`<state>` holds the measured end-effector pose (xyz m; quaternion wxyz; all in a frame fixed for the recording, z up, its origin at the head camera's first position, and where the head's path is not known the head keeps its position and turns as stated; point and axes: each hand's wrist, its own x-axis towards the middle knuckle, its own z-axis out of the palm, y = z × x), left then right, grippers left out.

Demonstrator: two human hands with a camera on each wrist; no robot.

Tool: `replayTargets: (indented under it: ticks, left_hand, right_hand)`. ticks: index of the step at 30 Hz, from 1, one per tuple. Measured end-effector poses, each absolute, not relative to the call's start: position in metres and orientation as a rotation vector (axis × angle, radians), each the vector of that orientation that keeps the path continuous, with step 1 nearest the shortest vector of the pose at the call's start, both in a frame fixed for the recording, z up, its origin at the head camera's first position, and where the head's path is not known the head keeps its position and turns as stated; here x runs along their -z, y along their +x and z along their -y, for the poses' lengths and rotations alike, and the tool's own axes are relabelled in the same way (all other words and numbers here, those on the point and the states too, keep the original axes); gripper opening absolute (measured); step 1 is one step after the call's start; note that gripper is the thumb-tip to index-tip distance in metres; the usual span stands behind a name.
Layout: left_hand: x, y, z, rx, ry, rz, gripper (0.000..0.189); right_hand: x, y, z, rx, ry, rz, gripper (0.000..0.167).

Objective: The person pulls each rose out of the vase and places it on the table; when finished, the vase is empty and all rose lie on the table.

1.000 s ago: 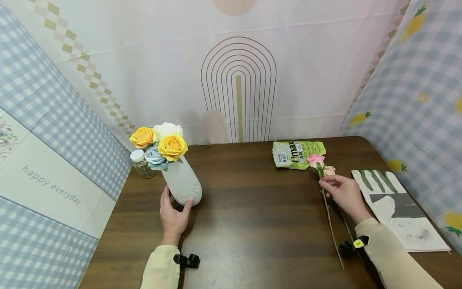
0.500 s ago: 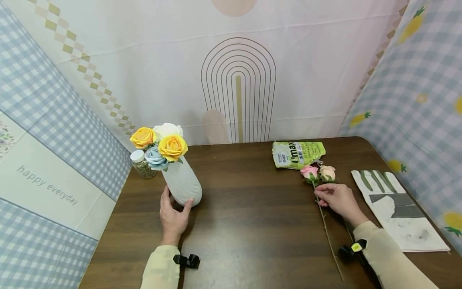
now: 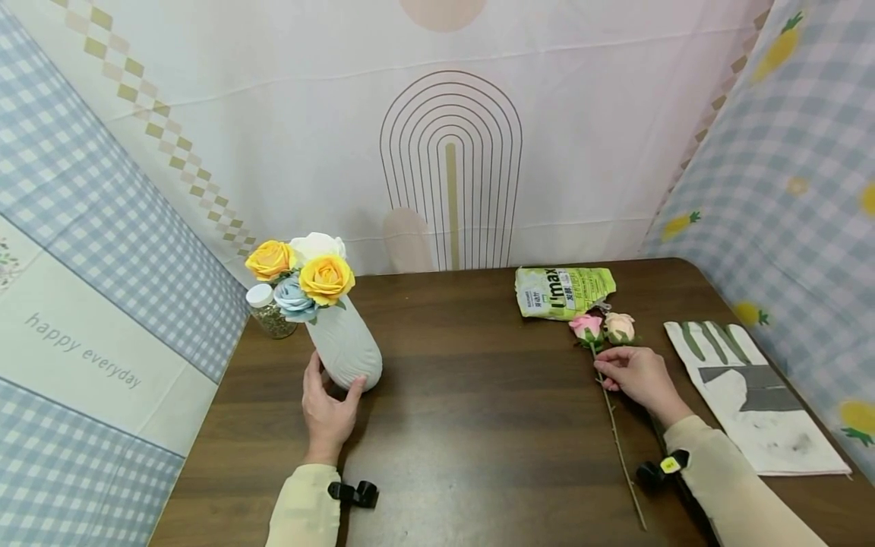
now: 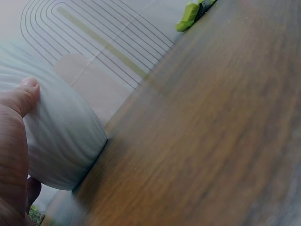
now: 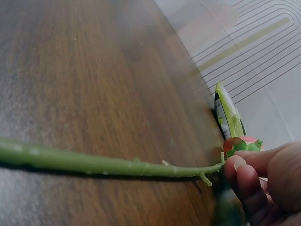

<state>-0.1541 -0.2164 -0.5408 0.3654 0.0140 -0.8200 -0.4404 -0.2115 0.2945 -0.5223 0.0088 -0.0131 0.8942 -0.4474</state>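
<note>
My left hand grips the lower part of a pale grey vase, thumb on one side and fingers on the other. Yellow, white and blue roses fill the vase's mouth. At the right, my right hand pinches the green stem of a pink rose just below its bloom. That stem slants toward the table's front. A cream rose lies beside the pink one, its stem partly hidden under my right hand and forearm.
Behind the roses lies a green-and-white Umax pouch. A white-and-grey work glove rests near the right edge. A white-lidded jar of dried bits stands left of the vase. Printed cloth hangs behind the table.
My right hand drew the pink rose down and slightly left, bringing its bloom level with the cream one; it then held nearly still. The left hand and vase stayed put.
</note>
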Motion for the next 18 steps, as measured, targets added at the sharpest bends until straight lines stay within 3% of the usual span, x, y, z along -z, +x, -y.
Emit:
replayTargets:
  ticks: [18]
  left_hand:
    - [0.541,-0.153,0.215,1.118,0.031,2.105,0.088]
  right_hand:
    - [0.492,-0.207,-0.300,1.283,-0.082,-2.922,0.019]
